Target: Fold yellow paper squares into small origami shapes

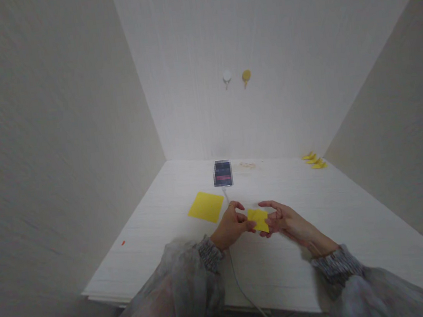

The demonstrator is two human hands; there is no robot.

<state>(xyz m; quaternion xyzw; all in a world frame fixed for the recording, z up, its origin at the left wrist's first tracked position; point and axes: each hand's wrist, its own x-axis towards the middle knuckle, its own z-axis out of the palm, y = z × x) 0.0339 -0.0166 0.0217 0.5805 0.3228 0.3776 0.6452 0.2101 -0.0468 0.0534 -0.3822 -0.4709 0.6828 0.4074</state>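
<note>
Between my two hands is a small folded piece of yellow paper [258,219], raised a little above the white table. My left hand [232,226] pinches its left edge between thumb and fingers. On the opposite edge, my right hand [285,220] grips it with the thumb in front and other fingers behind, its index finger stretched out. A flat yellow paper sheet [206,207] lies on the table, just left of and beyond my left hand.
A phone [222,173] with a white cable [239,283] lies near the back wall; the cable runs under my left arm to the front edge. Several folded yellow paper pieces [314,160] sit at the back right corner. Two hooks [246,75] hang on the wall. An orange scrap [123,243] lies left.
</note>
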